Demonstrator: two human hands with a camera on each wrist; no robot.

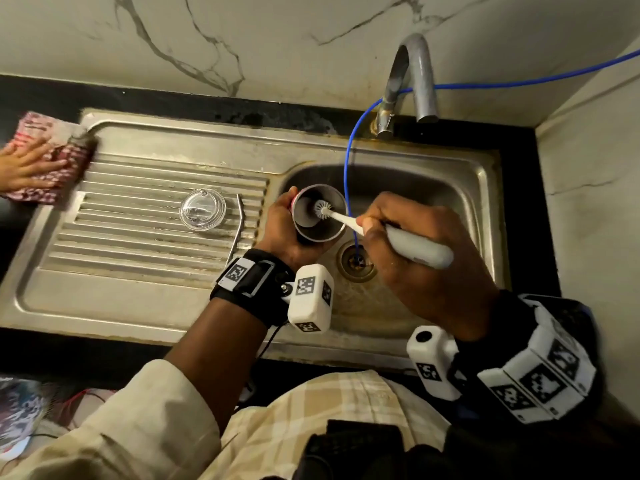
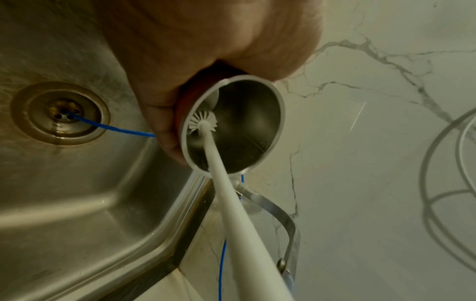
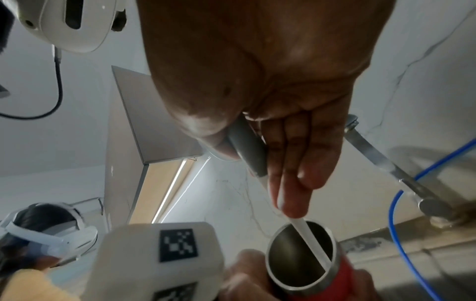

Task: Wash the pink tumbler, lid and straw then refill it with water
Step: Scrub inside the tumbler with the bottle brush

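Fingers first: our right hand has its fingers wrapped around the grey grip of the bottle brush, with the index finger running down the white shaft, probably to steer the head. Our left hand is curled around the body of the pink tumbler, thumb over the top side near the rim. We've got it tipped with the mouth facing up and toward the brush hand, so the shaft goes in at a slant and the bristle head sits down against the inner wall.

We're holding it over the sink basin, just above the drain, which makes sense since any drips go straight down. We'd guess we're mid-scrub on the inside, with rinse and refill not yet done.

Room-wise it's a bit tight. A blue cord hangs down right behind the tumbler rim and runs into the drain, so a big brush stroke could snag it. The faucet is up behind, well apart, no water visibly running.

The clear lid and bent metal straw are parked on the ribbed drainboard just left of our left hand, near each other but not touching. Far left, someone else's hand rests on a red checked cloth at the sink's corner, well out of our way.
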